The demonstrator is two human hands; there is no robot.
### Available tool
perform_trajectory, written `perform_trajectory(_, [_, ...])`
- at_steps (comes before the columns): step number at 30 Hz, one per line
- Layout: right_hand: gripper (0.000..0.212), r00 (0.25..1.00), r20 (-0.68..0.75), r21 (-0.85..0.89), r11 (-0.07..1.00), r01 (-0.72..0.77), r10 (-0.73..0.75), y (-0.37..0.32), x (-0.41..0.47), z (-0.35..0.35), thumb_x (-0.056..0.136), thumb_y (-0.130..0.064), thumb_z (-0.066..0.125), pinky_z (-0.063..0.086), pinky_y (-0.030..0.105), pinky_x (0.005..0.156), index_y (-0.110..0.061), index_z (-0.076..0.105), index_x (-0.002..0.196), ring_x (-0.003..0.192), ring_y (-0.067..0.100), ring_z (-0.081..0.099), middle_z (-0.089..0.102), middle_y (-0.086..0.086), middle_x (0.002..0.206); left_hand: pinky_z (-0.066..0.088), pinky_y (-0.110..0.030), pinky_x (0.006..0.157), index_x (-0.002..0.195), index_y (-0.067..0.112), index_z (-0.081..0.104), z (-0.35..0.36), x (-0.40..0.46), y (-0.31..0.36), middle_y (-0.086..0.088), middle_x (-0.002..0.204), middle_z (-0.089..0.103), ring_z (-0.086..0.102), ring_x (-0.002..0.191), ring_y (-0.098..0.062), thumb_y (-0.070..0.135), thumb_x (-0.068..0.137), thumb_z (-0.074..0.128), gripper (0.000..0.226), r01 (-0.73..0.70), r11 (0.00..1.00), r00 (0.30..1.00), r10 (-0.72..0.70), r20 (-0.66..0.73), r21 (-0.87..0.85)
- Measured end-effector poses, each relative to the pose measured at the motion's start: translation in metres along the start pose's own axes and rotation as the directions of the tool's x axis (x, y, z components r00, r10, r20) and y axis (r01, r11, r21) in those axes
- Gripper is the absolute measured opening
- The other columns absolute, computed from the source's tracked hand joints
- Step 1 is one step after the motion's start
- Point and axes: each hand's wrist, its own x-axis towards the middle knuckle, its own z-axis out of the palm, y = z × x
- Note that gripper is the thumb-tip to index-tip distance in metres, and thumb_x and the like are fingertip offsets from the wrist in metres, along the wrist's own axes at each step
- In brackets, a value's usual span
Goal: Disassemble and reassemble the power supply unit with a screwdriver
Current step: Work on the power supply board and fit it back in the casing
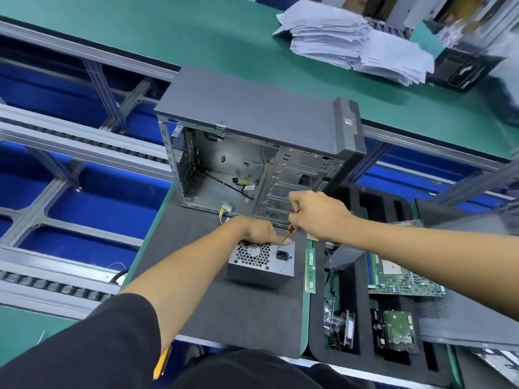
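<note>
- Two hands over power supply unit point(259, 262) on dark surface point(238, 318).
- Left hand point(259, 230): fingers flat, pressing PSU top edge.
- Right hand point(317, 214): fingers curled round screwdriver point(289, 230), tip at PSU corner.
- Open PC case point(252, 153) just behind.

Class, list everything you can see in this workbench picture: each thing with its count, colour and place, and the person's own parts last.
power supply unit: one, grey, on the dark mat
screwdriver: one, orange and black, tip at the unit's top corner
computer case: one, grey, open, behind the unit
memory stick: one, green, right of the unit
motherboard: one, green, foam tray at right
hard drive: one, silver and black, foam tray
paper stacks: two, white, far bench
left hand: steadies the unit's top
right hand: grips the screwdriver
</note>
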Motion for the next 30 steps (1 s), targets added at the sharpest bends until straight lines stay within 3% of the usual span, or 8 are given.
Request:
perform_trajectory(3, [0.018,0.999,-0.040,0.044,0.999,-0.025,0.026,0.010,-0.006,-0.008,0.078,-0.023,0.060,0.035,0.030,0.055,-0.021,0.043,0.071,0.064,0.014,0.062,0.066,-0.004,0.062,0.048,-0.039,0.083,0.087,0.015,0.058,0.002,-0.005,-0.002,-0.002,0.096,0.063,0.058,0.088,-0.020,0.070,0.086,0.063,0.055,-0.109,0.994,0.986,0.105,-0.130,-0.028])
perform_trajectory(6, [0.016,0.998,-0.045,0.095,0.994,-0.047,0.052,0.017,-0.010,-0.010,0.075,-0.024,0.059,0.039,0.030,0.058,-0.019,0.044,0.071,0.059,0.009,0.061,0.069,-0.009,0.062,0.052,-0.047,0.091,0.097,0.021,0.060,0.004,-0.018,-0.007,0.000,0.102,0.067,0.060,0.092,-0.016,0.045,0.096,0.066,0.025,-0.309,0.944,0.919,0.263,-0.294,-0.120])
perform_trajectory(10, [0.017,0.987,-0.127,0.156,0.985,-0.075,0.095,0.026,-0.011,-0.007,0.078,-0.024,0.059,0.041,0.031,0.060,-0.020,0.044,0.072,0.067,0.018,0.063,0.071,-0.004,0.071,0.038,-0.041,0.106,0.097,0.041,0.064,0.008,-0.039,-0.023,0.013,0.112,0.057,0.042,0.116,-0.015,0.050,0.088,0.073,0.016,-0.356,0.929,0.836,0.364,-0.410,0.099])
perform_trajectory(15, [0.018,0.940,-0.247,0.293,0.943,-0.158,0.234,0.045,-0.017,0.015,0.079,-0.026,0.060,0.037,0.031,0.057,-0.022,0.044,0.073,0.063,0.015,0.060,0.065,-0.005,0.065,0.038,-0.035,0.106,0.095,0.043,0.074,0.037,-0.049,-0.030,0.018,0.121,0.053,0.036,0.117,-0.012,0.048,0.085,0.077,0.012,-0.390,0.888,0.743,0.460,-0.486,0.244])
perform_trajectory(19, [0.014,0.883,-0.303,0.502,0.848,-0.171,0.357,0.053,-0.029,0.049,0.077,-0.031,0.058,0.032,0.032,0.056,-0.027,0.044,0.077,0.066,0.012,0.055,0.062,-0.009,0.071,0.043,-0.040,0.103,0.099,0.044,0.069,0.044,-0.050,-0.024,0.020,0.115,0.057,0.047,0.114,-0.012,0.049,0.085,0.076,0.016,-0.325,0.914,0.780,0.403,-0.478,0.241])
perform_trajectory(23, [0.009,0.864,-0.292,0.717,0.692,-0.086,0.410,0.052,-0.041,0.088,0.071,-0.036,0.052,0.041,0.036,0.059,-0.032,0.047,0.077,0.071,0.007,0.060,0.066,-0.012,0.077,0.055,-0.046,0.094,0.108,0.041,0.056,0.025,-0.048,-0.009,0.014,0.119,0.063,0.061,0.114,-0.008,0.036,0.079,0.084,0.041,-0.236,0.972,0.918,0.218,-0.332,-0.014])
perform_trajectory(27, [0.027,0.848,-0.227,0.929,0.368,0.041,0.479,0.057,-0.050,0.136,0.089,0.001,0.049,0.052,0.035,0.057,-0.024,0.057,0.093,0.065,0.019,0.061,0.069,-0.001,0.073,0.057,-0.033,0.059,0.121,0.035,0.056,0.005,-0.043,0.009,-0.006,0.117,0.057,0.065,0.077,-0.012,0.026,0.080,0.085,0.051,-0.122,0.990,0.988,0.115,-0.103,-0.066])
perform_trajectory(30, [0.028,0.832,-0.193,0.971,0.221,0.087,0.520,0.054,-0.055,0.167,0.096,0.011,0.041,0.058,0.034,0.064,-0.007,0.060,0.105,0.066,0.016,0.064,0.070,-0.006,0.075,0.059,-0.043,0.070,0.127,0.021,0.062,0.005,-0.045,0.015,-0.010,0.110,0.067,0.067,0.081,-0.029,0.020,0.081,0.086,0.051,-0.196,0.980,0.980,0.197,-0.015,0.017])
